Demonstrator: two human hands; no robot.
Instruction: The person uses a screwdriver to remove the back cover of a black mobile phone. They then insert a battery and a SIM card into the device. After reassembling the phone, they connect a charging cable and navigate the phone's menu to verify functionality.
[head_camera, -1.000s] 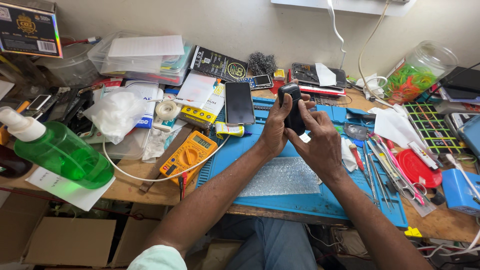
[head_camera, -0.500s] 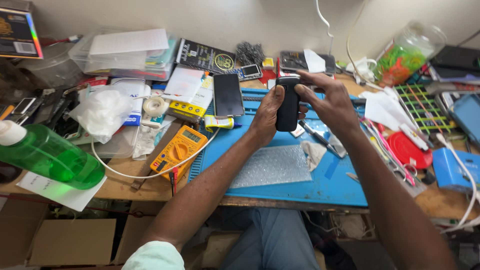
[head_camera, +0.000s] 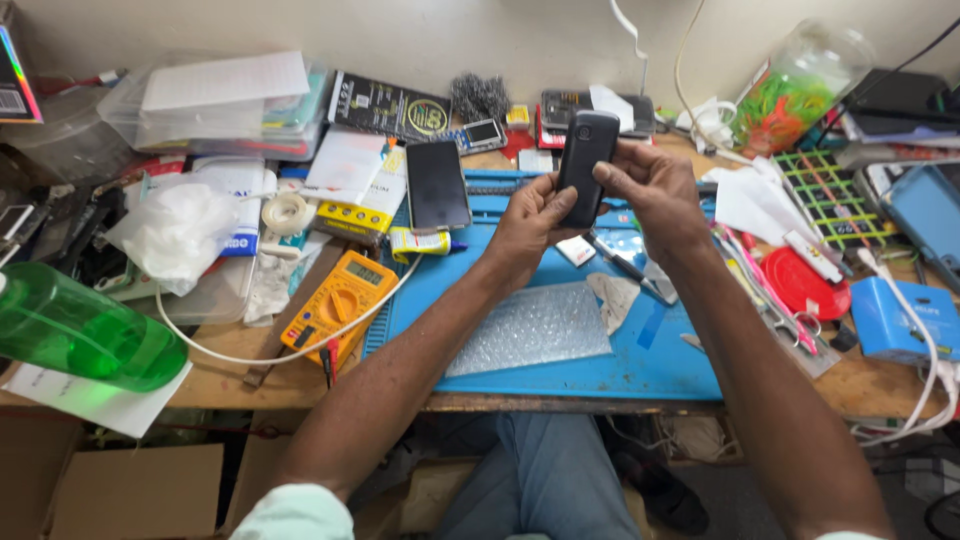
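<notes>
I hold a small black mobile phone (head_camera: 583, 160) upright above the blue work mat (head_camera: 600, 360), its back with the round camera lens facing me. My left hand (head_camera: 528, 222) grips its lower left side. My right hand (head_camera: 650, 190) clasps its right edge, thumb across the back. A sheet of bubble wrap (head_camera: 530, 328) lies on the mat below my hands. A black smartphone (head_camera: 437, 184) lies flat to the left.
A yellow multimeter (head_camera: 340, 302) with leads sits at the mat's left edge. A green bottle (head_camera: 75, 335) lies at far left. Tweezers and tools (head_camera: 640, 275), a red lid (head_camera: 805, 285), a blue box (head_camera: 905, 320), a jar (head_camera: 790, 90) and stacked boxes crowd the wooden desk.
The phone stays in both hands, raised slightly and turned more upright. My right thumb has shifted across its back. The camera view has moved a little.
</notes>
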